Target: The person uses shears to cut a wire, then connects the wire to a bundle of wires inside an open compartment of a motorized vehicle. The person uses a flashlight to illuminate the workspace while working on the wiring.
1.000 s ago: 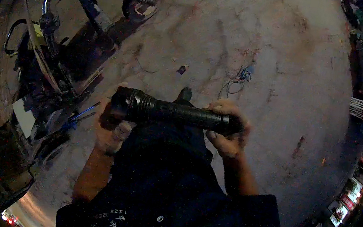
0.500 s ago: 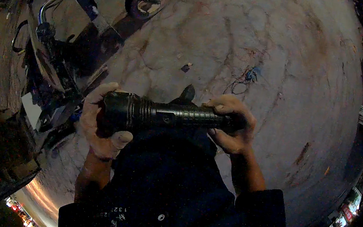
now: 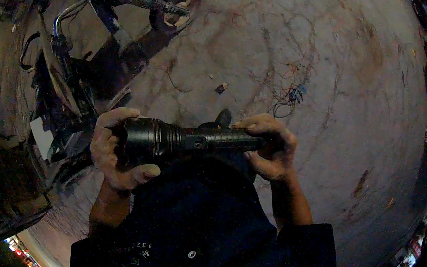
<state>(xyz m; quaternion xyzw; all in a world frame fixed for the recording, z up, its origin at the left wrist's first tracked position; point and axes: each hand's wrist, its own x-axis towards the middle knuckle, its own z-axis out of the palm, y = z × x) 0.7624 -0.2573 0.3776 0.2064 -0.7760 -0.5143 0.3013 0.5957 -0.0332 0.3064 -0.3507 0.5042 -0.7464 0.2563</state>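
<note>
A black flashlight [image 3: 196,138] lies crosswise in front of my body, its wide ribbed head to the left and its slimmer grip to the right. Around the head end, the fingers and thumb of my left hand [image 3: 116,152] are wrapped. At the tail end, my right hand [image 3: 273,147] grips the handle with thumb below and fingers above, hiding the tip. A small button or switch shows on the flashlight's side, near the head. The tip of my dark shoe [image 3: 223,117] peeks out just behind it.
A parked motorbike or scooter [image 3: 61,44] with handlebars and a front wheel [image 3: 181,7] stands at the upper left. On the dusty ground, thin wires with a blue piece [image 3: 296,94] lie ahead on the right. A small dark scrap [image 3: 221,88] lies nearer the middle.
The flashlight's head end has dropped a little toward me along with my left hand. The surroundings have shifted slightly down and right in view. Both hands keep their hold.
</note>
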